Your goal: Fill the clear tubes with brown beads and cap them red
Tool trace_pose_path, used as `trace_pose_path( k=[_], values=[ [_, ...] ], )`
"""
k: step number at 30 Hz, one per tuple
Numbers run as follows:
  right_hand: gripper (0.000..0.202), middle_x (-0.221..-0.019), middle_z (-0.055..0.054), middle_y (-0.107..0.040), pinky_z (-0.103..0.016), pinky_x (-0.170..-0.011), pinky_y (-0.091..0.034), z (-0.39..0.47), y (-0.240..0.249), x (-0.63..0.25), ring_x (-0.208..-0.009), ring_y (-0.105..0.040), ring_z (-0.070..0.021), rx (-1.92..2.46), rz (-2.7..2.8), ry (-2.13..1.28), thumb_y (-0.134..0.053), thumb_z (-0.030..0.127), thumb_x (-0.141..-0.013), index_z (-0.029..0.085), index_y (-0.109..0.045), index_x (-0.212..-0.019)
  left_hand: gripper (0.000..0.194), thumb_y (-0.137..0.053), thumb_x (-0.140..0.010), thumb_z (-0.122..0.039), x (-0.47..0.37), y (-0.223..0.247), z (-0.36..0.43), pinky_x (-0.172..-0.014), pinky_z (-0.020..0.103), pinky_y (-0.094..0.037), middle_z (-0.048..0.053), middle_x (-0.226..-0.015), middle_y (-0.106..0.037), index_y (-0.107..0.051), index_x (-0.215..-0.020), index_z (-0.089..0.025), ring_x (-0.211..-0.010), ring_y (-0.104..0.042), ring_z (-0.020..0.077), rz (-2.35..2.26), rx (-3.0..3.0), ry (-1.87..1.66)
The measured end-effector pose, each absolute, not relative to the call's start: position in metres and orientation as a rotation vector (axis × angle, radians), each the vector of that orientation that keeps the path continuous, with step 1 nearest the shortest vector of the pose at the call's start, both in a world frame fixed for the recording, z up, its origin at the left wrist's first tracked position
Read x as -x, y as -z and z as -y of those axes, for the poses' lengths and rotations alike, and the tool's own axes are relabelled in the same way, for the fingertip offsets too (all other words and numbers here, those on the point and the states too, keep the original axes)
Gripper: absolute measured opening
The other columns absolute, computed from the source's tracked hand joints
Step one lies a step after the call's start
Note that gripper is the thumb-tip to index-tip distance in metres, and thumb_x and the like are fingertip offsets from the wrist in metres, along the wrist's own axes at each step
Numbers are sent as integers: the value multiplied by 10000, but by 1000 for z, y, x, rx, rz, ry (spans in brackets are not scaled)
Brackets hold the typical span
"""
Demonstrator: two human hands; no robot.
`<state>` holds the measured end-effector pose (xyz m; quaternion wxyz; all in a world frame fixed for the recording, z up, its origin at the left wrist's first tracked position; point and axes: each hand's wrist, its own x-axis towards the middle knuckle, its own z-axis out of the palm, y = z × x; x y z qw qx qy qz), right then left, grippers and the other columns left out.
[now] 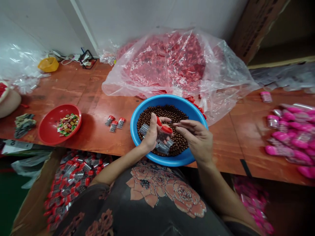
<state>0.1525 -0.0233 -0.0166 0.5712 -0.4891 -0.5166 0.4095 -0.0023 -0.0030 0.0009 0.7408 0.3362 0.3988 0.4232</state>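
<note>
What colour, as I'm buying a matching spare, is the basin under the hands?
The basin is bright blue, showing best in the head view.

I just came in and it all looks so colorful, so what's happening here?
A person's left hand holds little red caps above a blue basin full of shiny brown balls. The right hand is close by, thumb and fingers near each other; I can't tell if they pinch anything. Small clear containers lie on the balls. Three red-capped containers sit on the table to the left, and many more fill a box below.
</note>
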Motion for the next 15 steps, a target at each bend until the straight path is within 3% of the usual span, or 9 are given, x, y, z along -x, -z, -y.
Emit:
trace_pose_path(
  k=[3, 5, 8, 11, 13, 15],
  values=[
    [241, -1055, 13, -762, -416, -928, -580, 32, 12, -147, -973, -718, -187, 1138, 1433, -861, -668, 271, -886, 330, -698, -1117, 784, -285, -866, -807, -1, 3, 5, -530, 248, -494, 52, -751, -698, -571, -1235, -177, -651, -672, 164, -874, -750, -952],
    [346, -1145, 9, -743, -432, -957, -559, 33, 13, -150, -1038, -700, -196, 1119, 1700, -657, -612, 229, -921, 371, -654, -1234, 747, -305, -878, -789, -3, 5, 5, -519, 245, -480, 51, -762, -697, -591, -1214, -186, -655, -667, 164, -894, -760, -948],
    [653, -1341, -23, -652, -467, -1016, -525, 33, 20, -151, -1211, -628, -238, 979, 1977, -426, -635, 237, -909, 400, -387, -1490, 678, -368, -888, -744, -4, 3, 4, -486, 233, -441, 45, -748, -682, -625, -1161, -179, -612, -634, 148, -926, -727, -963],
    [971, -1514, -82, -486, -534, -1078, -483, 34, 29, -145, -1366, -498, -294, 923, 1972, -486, -702, 397, -861, 358, -57, -1586, 564, -437, -896, -644, -5, -2, 2, -445, 219, -392, 14, -674, -632, -632, -1127, -168, -507, -547, 110, -883, -647, -962],
    [1052, -1558, -111, -410, -543, -1071, -493, 34, 33, -142, -1369, -488, -305, 970, 1825, -566, -714, 477, -831, 337, 4, -1587, 469, -497, -880, -546, -5, -5, 1, -434, 209, -371, -16, -625, -588, -619, -1130, -169, -469, -497, 94, -806, -631, -965],
    [1034, -1553, -119, -390, -523, -1039, -524, 33, 34, -141, -1331, -516, -300, 1029, 1709, -580, -727, 493, -813, 339, -56, -1585, 422, -533, -854, -469, -4, -6, 2, -443, 202, -375, -32, -594, -555, -601, -1140, -166, -466, -481, 89, -730, -634, -989]
  ],
)
